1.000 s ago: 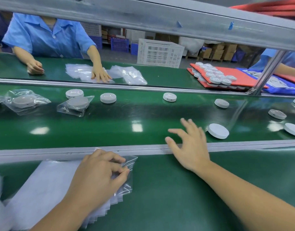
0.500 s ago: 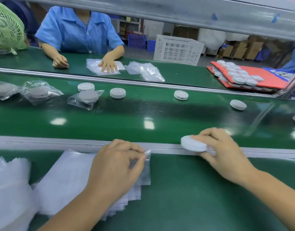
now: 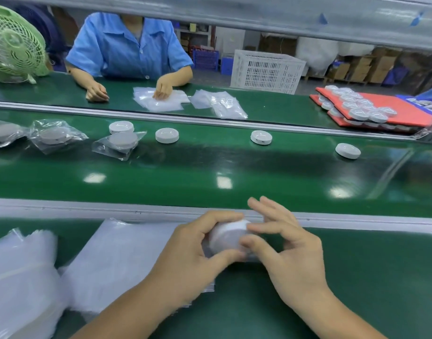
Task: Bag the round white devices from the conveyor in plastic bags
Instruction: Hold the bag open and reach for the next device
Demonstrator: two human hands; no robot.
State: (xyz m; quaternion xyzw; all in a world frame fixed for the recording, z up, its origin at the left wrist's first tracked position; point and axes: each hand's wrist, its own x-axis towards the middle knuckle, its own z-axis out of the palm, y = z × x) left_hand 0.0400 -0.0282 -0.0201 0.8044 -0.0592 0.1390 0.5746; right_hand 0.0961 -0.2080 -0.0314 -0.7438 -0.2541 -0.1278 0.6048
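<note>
Round white device is at the bag stack's right edge. Left hand grips it, bag film too blurred to judge; right hand pinches its rim. Looks like the insertion step. Next needs the mouth held open and the device pushed fully in.

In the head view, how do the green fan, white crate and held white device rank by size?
1-2. Green fan and white crate: look alike, fan cut off at the edge.
3. Held white device: smallest, though nearness enlarges it.
</note>
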